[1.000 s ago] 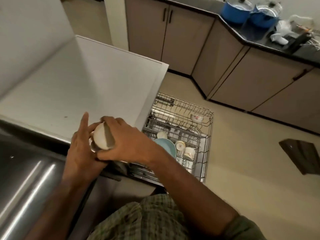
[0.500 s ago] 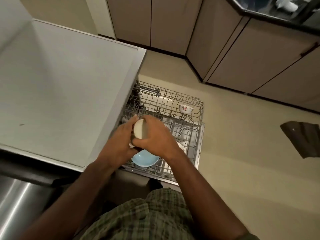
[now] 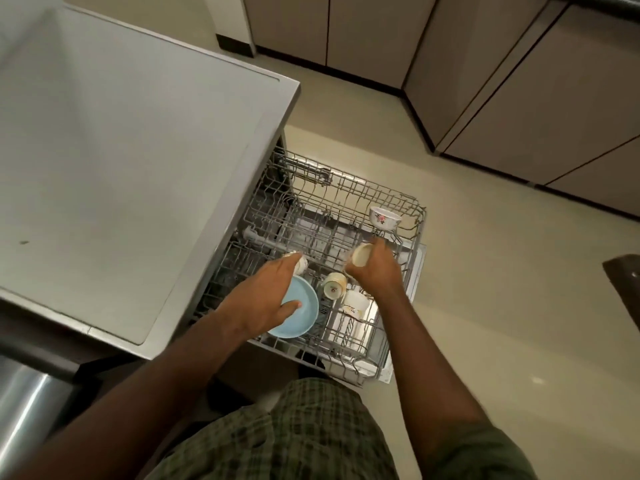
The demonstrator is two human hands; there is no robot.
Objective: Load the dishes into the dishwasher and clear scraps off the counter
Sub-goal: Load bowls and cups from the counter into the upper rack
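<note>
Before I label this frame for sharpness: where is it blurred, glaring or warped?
Head view: right hand and its cup slightly motion-smeared; left hand sharper; glare streak on the steel sink; wide-angle lens bends the countertop edges; dim, warm light.

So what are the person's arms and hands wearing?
Nothing on the left hand or right hand: no gloves, rings or watch show. Both forearms are bare. A dull green short sleeve shows on the right upper arm. Below is green plaid cloth.
</note>
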